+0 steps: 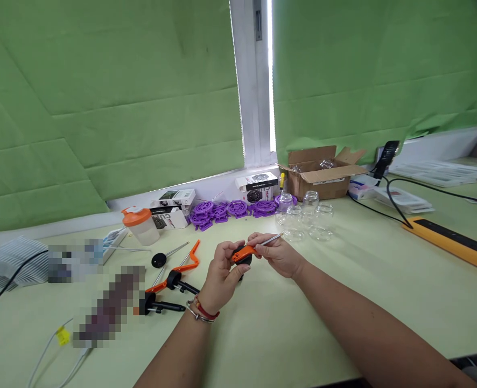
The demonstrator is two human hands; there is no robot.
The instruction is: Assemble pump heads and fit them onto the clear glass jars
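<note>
My left hand is closed around a black round part at the middle of the table. An orange crank handle lies across the top of that part. My right hand is closed, its fingers at the right end of the crank handle. A thin metal rod sticks out between the right fingers and points up to the right. Left of my hands lie more orange crank handles, black stemmed parts and a black disc with a metal rod.
Purple plastic rings lie along the back, near small printed boxes. Clear glass jars stand before an open cardboard box. An orange-lidded shaker is at back left. A yellow-and-black power strip and cables lie right.
</note>
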